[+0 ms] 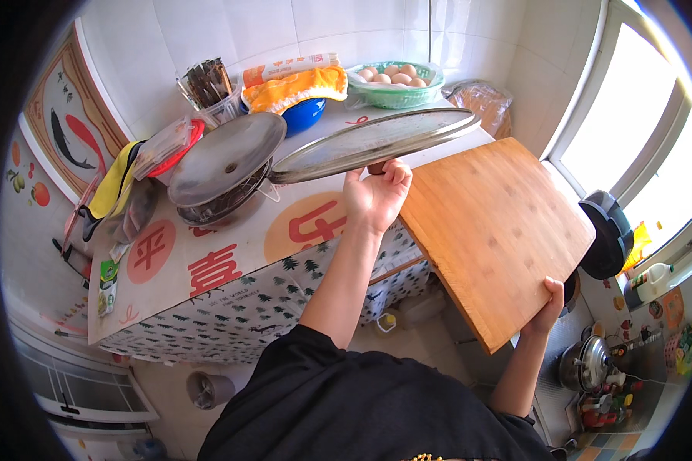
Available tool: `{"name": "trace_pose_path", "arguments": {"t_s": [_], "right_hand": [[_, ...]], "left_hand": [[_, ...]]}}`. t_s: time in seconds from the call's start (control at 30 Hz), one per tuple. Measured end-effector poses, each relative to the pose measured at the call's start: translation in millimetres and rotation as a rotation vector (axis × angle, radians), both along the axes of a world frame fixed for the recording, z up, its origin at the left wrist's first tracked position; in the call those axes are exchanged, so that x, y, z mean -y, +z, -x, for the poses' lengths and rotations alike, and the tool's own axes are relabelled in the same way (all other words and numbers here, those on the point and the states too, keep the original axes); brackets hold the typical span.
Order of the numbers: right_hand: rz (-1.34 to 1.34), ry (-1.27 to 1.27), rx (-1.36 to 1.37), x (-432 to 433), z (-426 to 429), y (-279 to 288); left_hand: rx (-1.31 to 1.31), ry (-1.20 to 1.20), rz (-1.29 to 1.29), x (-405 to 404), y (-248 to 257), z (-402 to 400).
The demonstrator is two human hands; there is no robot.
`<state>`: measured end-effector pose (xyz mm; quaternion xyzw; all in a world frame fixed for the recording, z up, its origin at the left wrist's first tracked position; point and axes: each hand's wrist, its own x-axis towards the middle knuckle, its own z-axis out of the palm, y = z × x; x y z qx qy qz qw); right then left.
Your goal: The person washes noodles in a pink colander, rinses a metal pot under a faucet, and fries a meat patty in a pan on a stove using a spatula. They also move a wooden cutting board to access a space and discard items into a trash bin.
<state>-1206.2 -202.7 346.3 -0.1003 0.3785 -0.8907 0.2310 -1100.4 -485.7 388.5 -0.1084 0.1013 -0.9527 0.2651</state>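
My left hand (379,193) is raised over the table with its fingers around the knob of a large, metal-rimmed glass pot lid (375,138). The lid is turned knob-down, and its left rim comes close to a metal pan lid (230,164) resting on stacked cookware. On the right, my right hand (548,308) grips the near edge of a thick wooden cutting board (496,236). The board is held tilted, off the floor, and it overlaps the table's right end in the view.
The table (167,305) wears a printed cloth. Along its back are a green basket (395,98) of eggs, a blue bowl (305,115) under an orange cloth, and a chopstick holder (213,98). A window (617,109), a black pan (605,236) and a steel pot (585,363) are at right.
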Motion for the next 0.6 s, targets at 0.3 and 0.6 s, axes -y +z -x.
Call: {"name": "trace_pose_path", "arguments": {"t_s": [0.3,0.6], "right_hand": [[-0.044,-0.056,-0.015,-7.7,-9.6,3.1],[-0.068,-0.077,-0.012,-18.1,-12.9,8.2]], "left_hand": [[-0.005,0.153,-0.015,15.8,-18.6,-14.3],[0.133,0.198,0.228,-10.1,-8.9,-44.5]]}}
